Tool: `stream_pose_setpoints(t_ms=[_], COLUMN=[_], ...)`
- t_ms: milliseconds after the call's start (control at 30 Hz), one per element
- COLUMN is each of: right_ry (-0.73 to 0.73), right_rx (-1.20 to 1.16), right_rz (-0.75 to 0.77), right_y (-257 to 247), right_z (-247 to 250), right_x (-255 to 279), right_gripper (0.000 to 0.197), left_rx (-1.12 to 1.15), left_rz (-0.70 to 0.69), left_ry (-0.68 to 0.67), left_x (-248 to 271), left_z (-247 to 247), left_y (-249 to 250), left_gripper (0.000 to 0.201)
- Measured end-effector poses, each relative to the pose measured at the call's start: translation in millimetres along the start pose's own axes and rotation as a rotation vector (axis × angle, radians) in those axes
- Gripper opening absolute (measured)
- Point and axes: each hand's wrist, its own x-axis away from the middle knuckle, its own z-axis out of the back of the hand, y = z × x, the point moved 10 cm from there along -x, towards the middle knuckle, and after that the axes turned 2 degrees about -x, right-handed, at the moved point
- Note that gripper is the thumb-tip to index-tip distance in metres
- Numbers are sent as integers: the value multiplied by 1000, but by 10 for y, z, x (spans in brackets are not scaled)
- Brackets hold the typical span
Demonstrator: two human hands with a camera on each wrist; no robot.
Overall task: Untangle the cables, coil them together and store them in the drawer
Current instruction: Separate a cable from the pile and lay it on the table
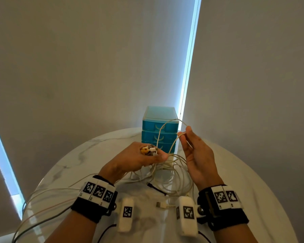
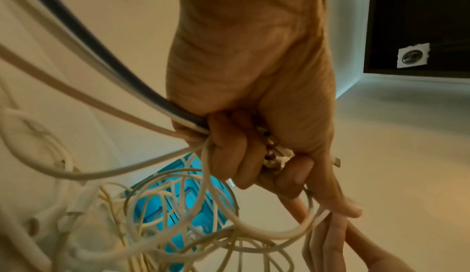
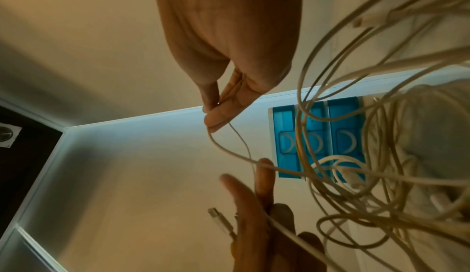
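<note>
A tangle of white cables [image 1: 172, 174] lies on the round marble table [image 1: 244, 181] between my wrists. My left hand [image 1: 139, 158] is raised above it and grips a bunch of cable plugs [image 1: 148, 149], white and yellow; the left wrist view shows the fingers [image 2: 229, 151] curled round them. My right hand [image 1: 191, 151] pinches a loop of white cable [image 1: 167, 127] between thumb and fingers [image 3: 216, 113]. That loop arches up in front of the blue drawer unit [image 1: 159, 128], whose three drawers are closed.
A loose USB plug [image 1: 161, 205] and a black cable end [image 1: 154, 187] lie on the table near me. More cables [image 1: 42, 202] trail off the left table edge. Wall and blinds stand behind the drawer unit.
</note>
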Motion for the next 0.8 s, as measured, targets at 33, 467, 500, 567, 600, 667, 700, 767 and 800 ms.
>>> stream_pose_setpoints(t_ms=[33, 467, 500, 567, 600, 667, 700, 767, 800], right_ry=[-9, -233, -238, -215, -196, -169, -166, -184, -196], right_rx=[-3, 223, 275, 328, 333, 362, 403, 529, 597], right_rz=[-3, -136, -147, -158, -167, -192, -204, -200, -174], right_y=[7, 518, 569, 632, 652, 703, 738, 795, 806], right_z=[-9, -290, -289, -242, -204, -125, -89, -59, -67], right_x=[3, 115, 118, 91, 74, 46, 38, 41, 51], right_gripper=[39, 36, 35, 34, 32, 29, 27, 21, 17], left_rx=[-22, -205, -249, -306, -326, -362, -372, -379, -378], left_rz=[-21, -210, -204, -188, -184, -167, -151, -117, -101], left_ry=[2, 397, 428, 477, 497, 542, 561, 582, 592], left_x=[0, 5, -4, -21, -17, -12, -8, 10, 17], left_z=[1, 431, 451, 491, 509, 564, 595, 651, 675], left_y=[24, 104, 70, -8, -27, -54, -64, -76, -84], left_gripper=[19, 14, 18, 25, 28, 29, 28, 22, 18])
